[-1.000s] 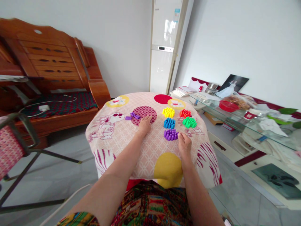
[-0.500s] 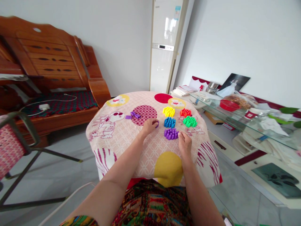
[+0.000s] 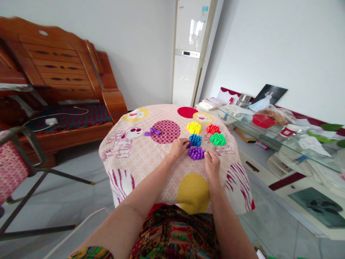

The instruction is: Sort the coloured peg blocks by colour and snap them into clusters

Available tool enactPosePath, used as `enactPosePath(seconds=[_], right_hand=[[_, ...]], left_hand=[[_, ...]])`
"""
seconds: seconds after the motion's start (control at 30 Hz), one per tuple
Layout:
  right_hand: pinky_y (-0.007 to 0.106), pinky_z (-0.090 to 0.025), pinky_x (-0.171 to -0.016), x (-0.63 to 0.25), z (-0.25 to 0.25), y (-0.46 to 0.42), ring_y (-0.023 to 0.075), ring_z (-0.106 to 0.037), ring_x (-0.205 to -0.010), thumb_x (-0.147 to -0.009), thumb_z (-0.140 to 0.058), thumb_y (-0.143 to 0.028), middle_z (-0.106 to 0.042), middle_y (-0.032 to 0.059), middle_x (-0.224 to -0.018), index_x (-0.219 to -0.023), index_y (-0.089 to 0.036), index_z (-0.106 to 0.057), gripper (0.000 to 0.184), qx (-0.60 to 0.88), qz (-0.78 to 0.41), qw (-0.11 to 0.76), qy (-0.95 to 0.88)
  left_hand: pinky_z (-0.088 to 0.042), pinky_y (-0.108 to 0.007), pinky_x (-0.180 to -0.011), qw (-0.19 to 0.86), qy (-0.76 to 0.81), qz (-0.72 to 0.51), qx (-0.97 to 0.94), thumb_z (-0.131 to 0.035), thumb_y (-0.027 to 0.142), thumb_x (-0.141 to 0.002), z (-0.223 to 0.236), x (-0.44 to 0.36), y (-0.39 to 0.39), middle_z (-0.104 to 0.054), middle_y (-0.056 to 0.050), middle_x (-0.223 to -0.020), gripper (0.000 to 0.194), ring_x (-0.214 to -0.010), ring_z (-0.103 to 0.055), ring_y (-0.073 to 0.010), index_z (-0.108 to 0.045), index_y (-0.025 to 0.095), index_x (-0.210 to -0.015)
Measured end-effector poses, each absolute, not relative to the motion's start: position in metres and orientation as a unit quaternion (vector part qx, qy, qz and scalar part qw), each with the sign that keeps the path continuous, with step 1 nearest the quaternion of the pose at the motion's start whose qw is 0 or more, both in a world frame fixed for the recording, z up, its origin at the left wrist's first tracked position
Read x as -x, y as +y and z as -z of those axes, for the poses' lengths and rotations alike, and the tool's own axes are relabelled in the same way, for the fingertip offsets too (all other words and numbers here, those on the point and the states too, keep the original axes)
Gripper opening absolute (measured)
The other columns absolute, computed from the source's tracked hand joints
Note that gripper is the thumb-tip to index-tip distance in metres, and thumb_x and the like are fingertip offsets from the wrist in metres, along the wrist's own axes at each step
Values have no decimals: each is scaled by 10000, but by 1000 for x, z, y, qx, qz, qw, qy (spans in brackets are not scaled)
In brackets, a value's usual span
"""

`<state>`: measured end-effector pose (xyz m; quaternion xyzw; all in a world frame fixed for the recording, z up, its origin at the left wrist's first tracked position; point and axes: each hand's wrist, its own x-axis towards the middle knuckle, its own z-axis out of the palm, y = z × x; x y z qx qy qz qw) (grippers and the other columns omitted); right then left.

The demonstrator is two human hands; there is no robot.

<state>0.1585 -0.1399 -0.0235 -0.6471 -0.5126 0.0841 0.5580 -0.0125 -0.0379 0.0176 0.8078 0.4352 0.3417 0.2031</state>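
Note:
My left hand [image 3: 180, 148] pinches a small purple peg-like piece [image 3: 188, 145] at the left edge of a cluster of upright purple pieces [image 3: 196, 153]. On that cluster's right side, my right hand [image 3: 212, 162] has its fingertips pressed together against it; whether they hold a piece is hidden. Just behind stands a blue cluster [image 3: 195, 140]. Farther back are yellow [image 3: 194, 127], red [image 3: 213, 129] and green [image 3: 218, 139] clusters of similar pieces. Several loose purple pieces [image 3: 153, 131] lie on the dark pink circle to the left.
A patterned cloth [image 3: 151, 172] covers the round table. To the right, a glass shelf [image 3: 299, 144] carries a red bowl [image 3: 263, 121], papers and a photo. A wooden bench [image 3: 64, 72] stands at the left, with a folding chair [image 3: 35, 162] in front of it.
My left hand has moved right with the purple piece, from open cloth to the purple cluster's left edge. My right hand has stayed by the cluster.

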Motion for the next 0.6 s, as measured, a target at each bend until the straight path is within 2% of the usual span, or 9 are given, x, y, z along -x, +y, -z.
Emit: enactPosePath(seconds=[0.1, 0.23, 0.43, 0.5, 0.6], right_hand=[[343, -468, -750, -159, 23, -140, 226, -608, -774, -888, -455, -459, -734, 98, -873, -879, -160, -725, 403, 645, -83, 559, -514], [349, -479, -767, -159, 24, -139, 233, -623, -798, -887, -462, -455, -748, 110, -908, -923, -157, -736, 407, 645, -83, 563, -510], [366, -488, -807, -161, 27, -138, 250, -646, -846, -879, -475, -457, -756, 130, -958, -958, -149, -748, 419, 647, -88, 562, -508], [370, -487, -811, -161, 27, -139, 253, -648, -848, -882, -471, -452, -756, 129, -955, -964, -143, -749, 423, 650, -92, 560, -505], [369, -488, -814, -160, 26, -139, 255, -656, -870, -885, -473, -447, -758, 128, -973, -983, -143, -749, 422, 652, -100, 562, -500]], left_hand=[[-520, -280, -919, 223, 422, -344, -809, -556, 195, -904, -17, 4, -41, -778, -21, -1049, 289, -939, -708, -179, -774, 238, -1088], [-518, -261, -896, 233, 411, -335, -815, -563, 210, -904, -13, -1, -40, -781, 1, -1010, 261, -897, -706, -164, -783, 250, -1038], [-508, -242, -808, 226, 428, -366, -795, -497, 269, -932, -13, 9, -34, -768, -25, -881, 290, -806, -684, -155, -769, 168, -925], [-512, -263, -833, 199, 473, -396, -761, -486, 245, -924, -17, 20, -25, -768, -51, -941, 291, -843, -687, -170, -757, 154, -972], [-492, -318, -967, 124, 552, -429, -704, -475, 179, -896, -23, 47, -4, -732, -102, -1145, 326, -1038, -667, -214, -713, 151, -1118]])
